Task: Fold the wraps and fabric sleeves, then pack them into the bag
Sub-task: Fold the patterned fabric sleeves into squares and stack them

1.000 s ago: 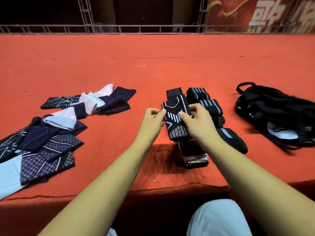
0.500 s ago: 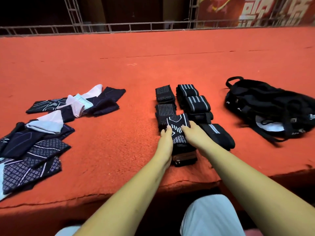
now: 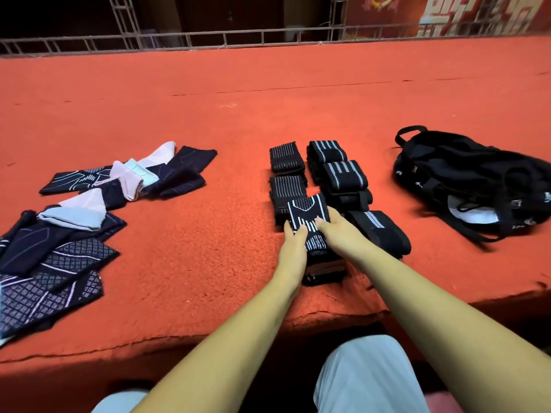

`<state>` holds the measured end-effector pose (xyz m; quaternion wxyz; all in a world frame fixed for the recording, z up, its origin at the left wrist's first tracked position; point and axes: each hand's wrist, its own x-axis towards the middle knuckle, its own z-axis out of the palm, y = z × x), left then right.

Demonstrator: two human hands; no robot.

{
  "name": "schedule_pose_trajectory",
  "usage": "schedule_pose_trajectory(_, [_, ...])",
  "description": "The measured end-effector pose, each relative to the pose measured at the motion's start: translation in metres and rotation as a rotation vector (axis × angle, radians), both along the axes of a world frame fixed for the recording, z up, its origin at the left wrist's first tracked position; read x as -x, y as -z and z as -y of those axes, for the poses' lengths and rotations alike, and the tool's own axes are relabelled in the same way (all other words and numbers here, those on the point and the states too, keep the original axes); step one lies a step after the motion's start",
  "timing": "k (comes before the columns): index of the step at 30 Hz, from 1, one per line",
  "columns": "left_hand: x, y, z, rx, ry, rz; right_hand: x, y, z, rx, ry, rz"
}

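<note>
Both hands were closed on one folded patterned wrap [image 3: 307, 213]. The left hand [image 3: 293, 238] clasped its left side and the right hand [image 3: 335, 228] its right side, with both thumbs lying on top. The wrap sat on a short stack of folded wraps [image 3: 325, 269] directly under the hands, at the near edge of the red carpeted platform [image 3: 298, 99].

The wrap looked light, soft and elastic, so it would probably spring open unless pinched across the fold. Holding both sides, as here, seemed the safest grip, and it could be pressed down to make it lie flat.

Just beyond the fingertips lay two more folded wraps [image 3: 286, 158]. Just right of the right hand ran a row of rolled striped wraps [image 3: 343, 174]. Well to the right lay a limp black bag [image 3: 465, 171], its mouth gaping towards the hands. Something white [image 3: 477, 211] showed inside it, but no wraps could be seen there. Far left of the left hand, the fabric sleeves [image 3: 59, 248] lay in a loose, overlapping heap, and most did not look folded yet.
</note>
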<state>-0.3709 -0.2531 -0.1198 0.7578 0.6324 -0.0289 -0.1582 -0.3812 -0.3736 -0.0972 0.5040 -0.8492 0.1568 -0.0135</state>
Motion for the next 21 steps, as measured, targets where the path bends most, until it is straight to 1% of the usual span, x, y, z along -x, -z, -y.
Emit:
schedule_pose_trajectory(2, [0.002,-0.003,-0.006,-0.067,0.031,0.016,0.008,-0.014,-0.01,0.024,0.007,-0.005])
schedule_pose_trajectory(5, [-0.003,-0.012,-0.015,-0.104,0.068,-0.012,0.012,-0.039,-0.021,0.054,0.046,-0.041])
schedule_pose_trajectory(8, [-0.019,-0.02,-0.03,-0.165,0.096,-0.034,0.011,-0.061,-0.025,0.197,0.1,-0.021])
schedule_pose_trajectory(10, [-0.024,-0.035,-0.044,-0.241,0.128,-0.01,0.009,-0.076,-0.032,0.295,0.104,0.011])
schedule_pose_trajectory(11, [-0.026,-0.042,-0.051,-0.248,0.124,-0.003,0.007,-0.083,-0.037,0.337,0.103,0.035])
schedule_pose_trajectory(16, [-0.042,-0.061,-0.101,-0.203,-0.001,0.002,-0.012,-0.109,-0.083,0.419,0.043,0.232])
schedule_pose_trajectory(18, [-0.044,-0.067,-0.134,-0.222,-0.087,0.026,-0.023,-0.111,-0.114,0.42,-0.006,0.249])
schedule_pose_trajectory(21, [-0.048,-0.067,-0.199,-0.336,-0.219,0.102,-0.039,-0.102,-0.167,0.394,-0.128,0.228])
